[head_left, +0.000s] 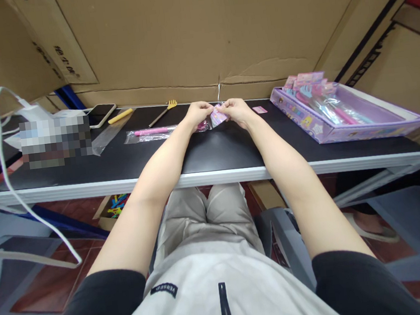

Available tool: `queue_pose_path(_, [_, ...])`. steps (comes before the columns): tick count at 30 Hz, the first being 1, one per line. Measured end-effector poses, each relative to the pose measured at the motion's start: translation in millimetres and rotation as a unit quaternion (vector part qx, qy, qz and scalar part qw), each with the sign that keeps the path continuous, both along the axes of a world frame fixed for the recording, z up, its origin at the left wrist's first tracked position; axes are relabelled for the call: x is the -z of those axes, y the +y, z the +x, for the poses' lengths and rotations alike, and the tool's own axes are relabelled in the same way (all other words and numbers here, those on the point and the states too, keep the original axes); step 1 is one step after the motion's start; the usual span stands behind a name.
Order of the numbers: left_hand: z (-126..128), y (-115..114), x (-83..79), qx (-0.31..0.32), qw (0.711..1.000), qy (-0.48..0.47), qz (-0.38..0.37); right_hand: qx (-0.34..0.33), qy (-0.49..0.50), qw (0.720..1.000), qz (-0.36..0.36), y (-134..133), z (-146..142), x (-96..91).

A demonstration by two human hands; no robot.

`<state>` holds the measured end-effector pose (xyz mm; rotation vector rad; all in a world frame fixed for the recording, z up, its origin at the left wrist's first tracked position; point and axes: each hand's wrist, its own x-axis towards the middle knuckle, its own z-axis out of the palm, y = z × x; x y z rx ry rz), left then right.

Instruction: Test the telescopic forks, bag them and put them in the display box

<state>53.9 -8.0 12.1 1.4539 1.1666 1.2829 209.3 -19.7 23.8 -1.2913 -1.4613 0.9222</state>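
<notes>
My left hand and my right hand meet over the middle of the black tabletop, fingers pinched. Between them they grip a small pink and purple printed card, one side each. It sits at the right end of a clear plastic bag, which lies flat and runs out to the left beneath my left wrist. Inside the bag is a back scratcher with a pink handle; my left hand and forearm cover part of it. Just right of my right hand lies another small pink card.
On the right stands a purple display box holding several bagged back scratchers. Behind my left forearm lie a yellow-clawed back scratcher, a yellow handle, a clear sleeve and a phone. A white cable hangs at left. Cardboard walls the back.
</notes>
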Motion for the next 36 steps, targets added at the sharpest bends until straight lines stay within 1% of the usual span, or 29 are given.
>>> queue_pose_path(7, [-2.2, -0.9, -2.2, -0.031, 0.999, 0.006, 0.009, -0.029, 0.002, 0.999, -0.043, -7.4, 0.2, -6.5])
queue_pose_path(12, [-2.3, -1.7, -2.8, -0.030, 0.999, 0.012, 0.016, -0.011, -0.001, 1.000, -0.023, -4.6, 0.3, -4.8])
queue_pose_path(15, [-0.9, -3.5, -4.1, -0.025, 1.000, 0.001, 0.013, -0.012, 0.010, 1.000, -0.016, -2.6, 0.6, -3.1])
queue_pose_path(21, [-1.9, 1.1, -1.3, -0.007, 1.000, -0.016, 0.021, -0.021, 0.029, 0.999, -0.018, -2.6, 0.6, -1.2])
queue_pose_path(26, [-3.4, 5.7, 1.3, -0.012, 1.000, -0.017, 0.023, -0.010, 0.034, 0.999, -0.030, -6.6, -3.1, -4.9])
queue_pose_path(30, [-1.2, 0.1, -1.8, -0.013, 1.000, -0.018, 0.021, -0.011, 0.043, 0.999, -0.031, -9.7, -5.6, -7.7])
queue_pose_path(36, [2.2, -7.8, -7.0, -0.014, 0.999, -0.032, 0.014, -0.009, 0.045, 0.999, -0.018, -8.7, -4.8, -6.6])
